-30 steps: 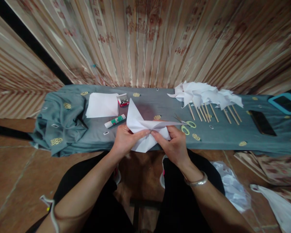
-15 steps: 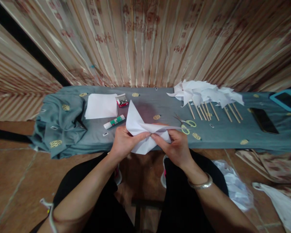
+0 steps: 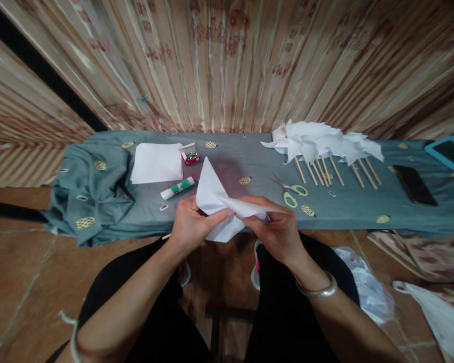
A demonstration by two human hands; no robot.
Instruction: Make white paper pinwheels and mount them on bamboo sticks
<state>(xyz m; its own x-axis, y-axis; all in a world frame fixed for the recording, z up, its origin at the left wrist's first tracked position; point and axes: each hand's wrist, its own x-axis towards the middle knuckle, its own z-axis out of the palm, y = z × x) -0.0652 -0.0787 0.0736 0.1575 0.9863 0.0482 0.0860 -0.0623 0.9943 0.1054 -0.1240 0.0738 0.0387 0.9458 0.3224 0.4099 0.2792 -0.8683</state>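
Right hand (image 3: 278, 229) now lower over the folded paper (image 3: 215, 201), both hands' fingers pinching it, left hand (image 3: 191, 224) partly hidden beneath.

left hand (image 3: 191, 224) and right hand (image 3: 280, 229) close together, fingertips pinched, forearms angled inward

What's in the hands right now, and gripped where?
Both hands hold one folded white paper sheet: left hand and right hand pinch it near its middle, fingertips meeting.

Low bench (image 3: 249, 222) under grey-green cloth (image 3: 98, 196). On it: paper stack (image 3: 157, 162), staple box (image 3: 189, 155), glue stick (image 3: 178, 188), scissors (image 3: 290, 189), pinwheels on sticks (image 3: 321, 151), black phone (image 3: 414, 185), teal-cased tablet (image 3: 448, 152) at right end.
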